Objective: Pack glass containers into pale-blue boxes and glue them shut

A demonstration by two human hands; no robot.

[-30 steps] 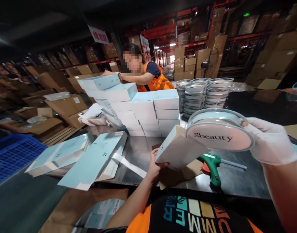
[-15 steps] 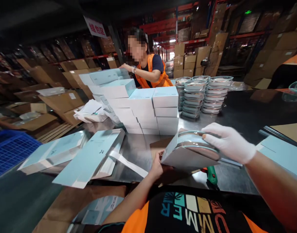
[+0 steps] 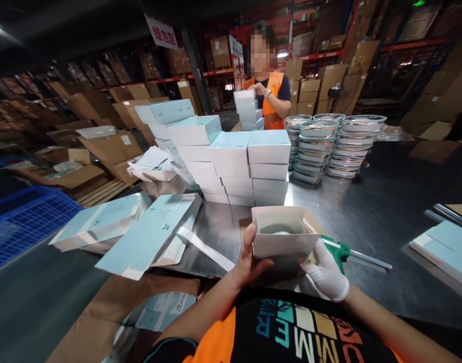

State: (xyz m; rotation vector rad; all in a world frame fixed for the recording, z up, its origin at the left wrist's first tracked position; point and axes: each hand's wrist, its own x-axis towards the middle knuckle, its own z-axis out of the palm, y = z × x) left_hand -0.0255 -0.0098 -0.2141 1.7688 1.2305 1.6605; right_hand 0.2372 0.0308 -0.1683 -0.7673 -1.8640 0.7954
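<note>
Currently, one open carton point(image 3: 285, 245) is clasped between left hand point(image 3: 249, 259) and gloved right hand point(image 3: 326, 272); a rounded item point(image 3: 279, 233), apparently, is seated inside; green glue gun point(image 3: 342, 250), placed just beyond right hand.

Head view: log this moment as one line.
left grip: holds carton; gloved right grip: holds carton; carton: open, rounded item partly visible inside; glue gun: on table

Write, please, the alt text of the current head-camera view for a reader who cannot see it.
A person's bare left hand and white-gloved right hand hold an open pale box with something rounded inside, over a metal table. Beyond it stand stacked blue-and-white boxes and piles of round containers. Behind these, an orange-vested co-worker stands at another stack.
</note>
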